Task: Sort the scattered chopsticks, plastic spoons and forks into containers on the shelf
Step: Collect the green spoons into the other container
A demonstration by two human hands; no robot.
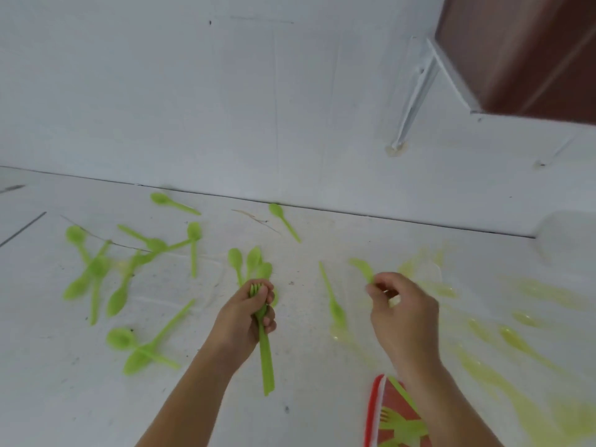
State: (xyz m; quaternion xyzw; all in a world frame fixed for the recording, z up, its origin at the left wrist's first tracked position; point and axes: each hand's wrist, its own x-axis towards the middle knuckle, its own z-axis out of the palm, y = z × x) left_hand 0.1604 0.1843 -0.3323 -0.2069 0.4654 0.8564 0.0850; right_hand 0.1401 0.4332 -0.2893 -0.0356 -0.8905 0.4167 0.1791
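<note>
White floor [322,398] strewn with green spoons [135,275].

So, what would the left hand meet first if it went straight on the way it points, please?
Likely the wall. The left hand, gripping a bundle of green cutlery, points away over bare surface; one green spoon lies just right of that line, though depth is unclear.

About a dozen green spoons [163,199] are counted loose on the surface [306,366], though the left tangle is blurred. One bundle [267,359] is gripped in the left hand [242,317], three spoon bowls [253,257] showing above it. A single spoon [363,268] is pinched by the right hand [406,308]. One red container [373,401] is seen, at least two forks [401,425] inside. The pale yellow pieces [512,337] cannot be tallied.
</note>
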